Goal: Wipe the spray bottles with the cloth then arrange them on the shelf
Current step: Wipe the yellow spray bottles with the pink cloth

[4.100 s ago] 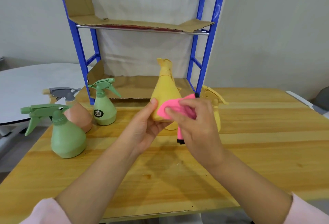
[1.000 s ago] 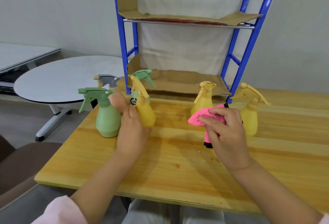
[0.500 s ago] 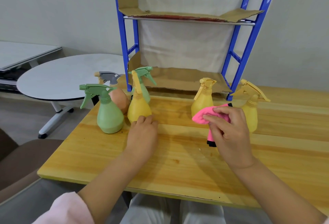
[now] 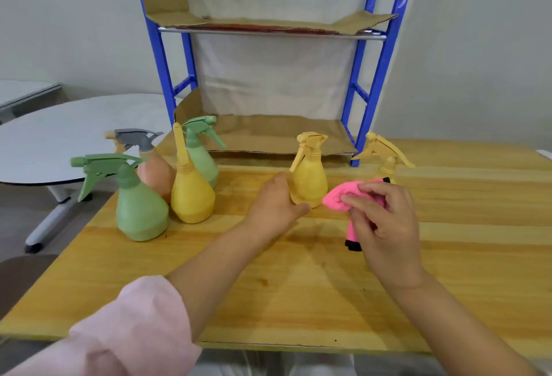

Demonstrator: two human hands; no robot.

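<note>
A yellow spray bottle [image 4: 309, 178] stands upright on the wooden table [image 4: 298, 286] in front of the blue shelf [image 4: 379, 55]. My left hand [image 4: 276, 206] reaches its left side, fingers apart, thumb by the bottle's base, holding nothing. My right hand [image 4: 380, 223] is shut on the pink cloth [image 4: 343, 196], just right of that bottle. Another yellow bottle [image 4: 385, 157] is partly hidden behind the cloth. At the left stand a yellow bottle [image 4: 191, 193], two green bottles [image 4: 139, 211] [image 4: 201, 154] and an orange bottle [image 4: 153, 174] with a grey trigger.
The shelf's lower board [image 4: 277, 133] and upper board [image 4: 268, 21] are lined with cardboard and hold no bottles. A round white table [image 4: 53, 142] stands beyond the left edge of the wooden table. A grey wall is behind.
My left hand let go of the yellow bottle at the left group and moved right to the middle yellow bottle. My right hand kept the cloth near that bottle.
</note>
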